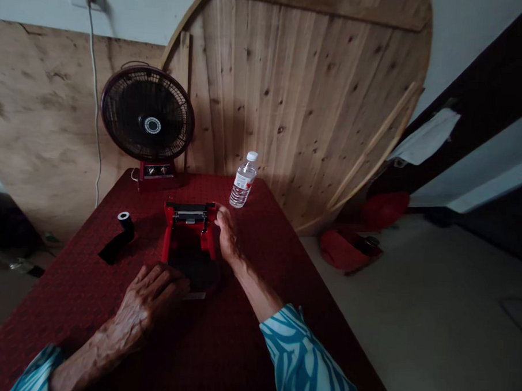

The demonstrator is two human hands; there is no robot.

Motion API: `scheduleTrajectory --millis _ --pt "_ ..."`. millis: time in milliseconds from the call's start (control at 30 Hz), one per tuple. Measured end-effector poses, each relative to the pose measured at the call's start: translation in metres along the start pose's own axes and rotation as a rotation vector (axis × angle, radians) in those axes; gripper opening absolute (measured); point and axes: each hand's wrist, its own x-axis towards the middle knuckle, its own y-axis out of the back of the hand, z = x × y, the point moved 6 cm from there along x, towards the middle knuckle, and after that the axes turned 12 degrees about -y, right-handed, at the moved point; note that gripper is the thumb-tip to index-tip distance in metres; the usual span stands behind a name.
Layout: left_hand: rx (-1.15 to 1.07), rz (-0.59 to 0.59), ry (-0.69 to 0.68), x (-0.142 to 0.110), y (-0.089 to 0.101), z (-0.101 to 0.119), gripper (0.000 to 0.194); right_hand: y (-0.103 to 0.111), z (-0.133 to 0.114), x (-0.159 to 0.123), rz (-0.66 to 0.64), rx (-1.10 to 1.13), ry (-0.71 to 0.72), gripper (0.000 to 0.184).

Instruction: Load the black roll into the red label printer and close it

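Head cam, the only view here: a red device (192, 253) sits on the dark red table (259, 236), right between both hands. The right hand (228, 234) has thumb and fingers on its far right corner — looks like a light grasp to me. The left hand (159, 286) is curled at the near left end, knuckles up; can't tell if it's pinching anything, since the fingertips are hidden. My guess is the step in hand is steadying the device and working at its near end, so the next move calls for a firm right hand and careful left fingers. A pale strip (196, 296) lies just beside that near end — and a black roll (120, 240), partly unwound, is off left.
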Motion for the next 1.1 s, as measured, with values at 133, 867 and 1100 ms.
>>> scheduleTrajectory --millis 133,867,1100 --pt "-0.037 0.024 -0.022 0.004 0.002 0.001 0.024 -0.004 -0.003 0.004 0.0 -0.006 -0.013 0.047" --pt "-0.027 0.094 -0.063 0.007 0.006 0.007 0.021 0.015 0.002 -0.058 0.073 -0.139 0.204 0.034" --pt "-0.061 0.107 -0.054 0.012 0.015 0.008 0.02 0.009 -0.004 -0.044 0.092 -0.076 0.286 0.028"
